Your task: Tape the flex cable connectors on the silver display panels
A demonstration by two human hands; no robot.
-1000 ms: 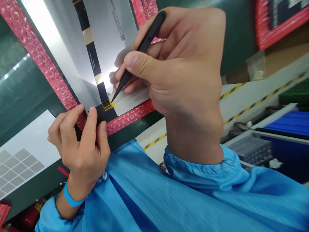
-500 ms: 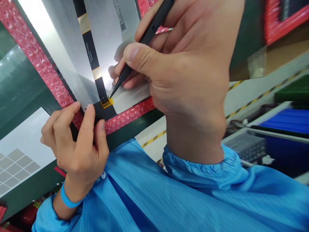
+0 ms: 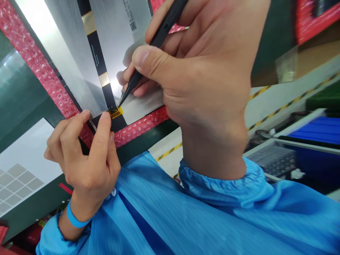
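1. Black, slim and pointed, the tool (image 3: 162,33) is gripped by the right hand (image 3: 202,67), pinched firmly between thumb and fingers like a pen.
2. Tool tip directed downward at the upper edge of the yellow tape (image 3: 116,113); whether it touches cannot be determined.
3. Yellow tape located at the lower end of the black ribbon (image 3: 97,51), where the ribbon meets the dark strip (image 3: 119,124).
4. Left hand (image 3: 85,156): fingers parted and loosely bent, index fingertip just beside the yellow tape, middle fingertip near the panel's lower left corner.
5. Ribbon lies lengthwise on the silver panel (image 3: 65,46), with two gold-coloured sections visible along it.
6. Panel bordered by pink bubble wrap (image 3: 142,126), resting on the green worktop (image 3: 148,140).
7. White sheet (image 3: 30,143) bearing grey squares lies left of the left hand.
8. Blue wristband (image 3: 77,219) worn on the left wrist; blue garment (image 3: 159,209) below.
9. Striped yellow-and-black tape (image 3: 170,151) marks the floor.
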